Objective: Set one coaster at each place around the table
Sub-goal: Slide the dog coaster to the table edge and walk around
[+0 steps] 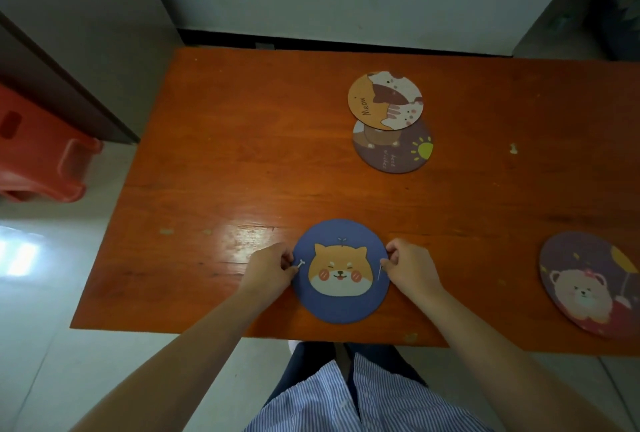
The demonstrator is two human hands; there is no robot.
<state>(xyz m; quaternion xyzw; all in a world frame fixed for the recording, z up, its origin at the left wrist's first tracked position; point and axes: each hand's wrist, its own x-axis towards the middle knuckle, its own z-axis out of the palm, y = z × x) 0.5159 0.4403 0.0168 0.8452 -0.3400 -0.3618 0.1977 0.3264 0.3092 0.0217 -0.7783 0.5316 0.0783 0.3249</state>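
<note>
A blue round coaster with a dog face [341, 307] lies flat near the front edge of the orange wooden table [242, 154]. My left hand [272, 267] pinches its left rim and my right hand [410, 267] pinches its right rim. Farther back, an orange cat coaster marked "Meow" [384, 100] overlaps a purple coaster with a sun [394, 152]. A purple coaster with a fluffy bear [588, 284] lies at the front right, partly cut off by the frame.
A red plastic stool [38, 151] stands on the pale floor left of the table. A white wall runs behind the table's far edge, and a grey cabinet [86, 33] stands at the back left.
</note>
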